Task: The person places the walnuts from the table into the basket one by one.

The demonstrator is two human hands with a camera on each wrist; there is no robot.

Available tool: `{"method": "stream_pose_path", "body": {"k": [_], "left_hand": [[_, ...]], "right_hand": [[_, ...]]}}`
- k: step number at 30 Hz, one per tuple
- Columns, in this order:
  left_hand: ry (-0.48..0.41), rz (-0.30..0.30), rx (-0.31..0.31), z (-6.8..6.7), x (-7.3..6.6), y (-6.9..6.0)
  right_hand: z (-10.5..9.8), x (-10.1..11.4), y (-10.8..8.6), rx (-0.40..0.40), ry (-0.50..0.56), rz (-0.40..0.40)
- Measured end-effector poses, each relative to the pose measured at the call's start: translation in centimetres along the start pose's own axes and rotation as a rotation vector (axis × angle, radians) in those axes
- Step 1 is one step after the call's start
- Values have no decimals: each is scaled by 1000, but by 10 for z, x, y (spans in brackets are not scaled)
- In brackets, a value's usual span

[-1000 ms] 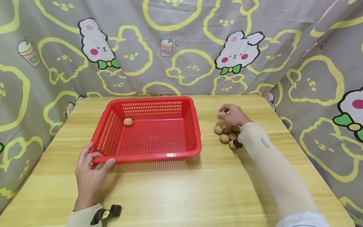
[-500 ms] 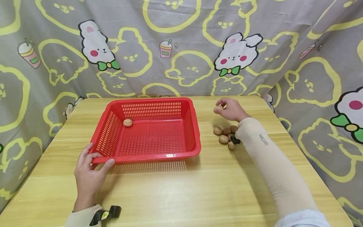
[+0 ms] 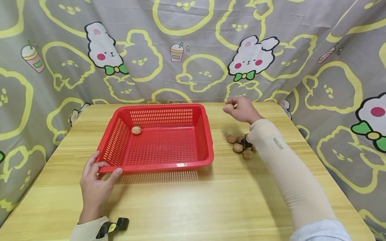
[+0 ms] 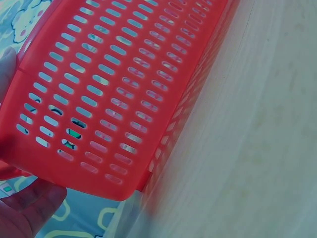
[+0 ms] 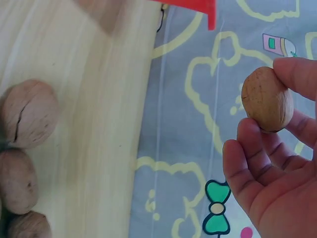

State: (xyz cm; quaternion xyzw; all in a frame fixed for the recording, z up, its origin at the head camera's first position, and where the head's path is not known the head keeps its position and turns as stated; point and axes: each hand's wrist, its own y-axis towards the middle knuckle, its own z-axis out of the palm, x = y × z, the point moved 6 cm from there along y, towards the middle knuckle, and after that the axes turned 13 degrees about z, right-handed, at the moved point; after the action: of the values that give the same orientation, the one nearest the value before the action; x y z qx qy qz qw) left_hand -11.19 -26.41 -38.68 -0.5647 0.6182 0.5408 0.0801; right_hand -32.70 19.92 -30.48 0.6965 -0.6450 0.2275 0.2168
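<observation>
A red basket (image 3: 163, 167) stands on the table's left half, with one walnut (image 3: 136, 130) inside near its left wall. The left hand (image 3: 95, 187) grips the basket's near left corner, thumb on the rim; in the left wrist view its fingers (image 4: 37, 203) touch the basket's edge (image 4: 74, 191). Right of the basket, the right hand (image 3: 242, 109) holds a walnut (image 3: 229, 106) above the table's far side. The right wrist view shows this walnut (image 5: 267, 99) pinched between thumb and fingertips. Several walnuts (image 3: 238, 148) lie in a cluster below the right forearm, which partly hides them.
The wooden table (image 3: 181, 204) reaches back to a patterned grey curtain (image 3: 199, 40), which also hangs at both sides. A black strap device (image 3: 122, 223) is on the left wrist, another (image 3: 246, 143) on the right, just over the walnut cluster.
The right hand has moved up and away toward the table's far edge, slightly left, carrying its walnut. The left hand and the basket have stayed in place.
</observation>
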Motion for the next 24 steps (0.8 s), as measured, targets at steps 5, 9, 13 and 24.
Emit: {"method": "stream_pose_path", "body": {"k": [5, 9, 13, 24], "left_hand": [[-21, -7, -13, 1, 1, 1], [-14, -9, -8, 1, 1, 0], [-8, -2, -3, 1, 1, 1], [-10, -4, -7, 1, 2, 0]], "right_hand": [[-3, 14, -1, -14, 5, -40], [-2, 21, 0, 4, 18, -24], [0, 27, 2, 17, 10, -11], [7, 51, 4, 19, 34, -63]]}}
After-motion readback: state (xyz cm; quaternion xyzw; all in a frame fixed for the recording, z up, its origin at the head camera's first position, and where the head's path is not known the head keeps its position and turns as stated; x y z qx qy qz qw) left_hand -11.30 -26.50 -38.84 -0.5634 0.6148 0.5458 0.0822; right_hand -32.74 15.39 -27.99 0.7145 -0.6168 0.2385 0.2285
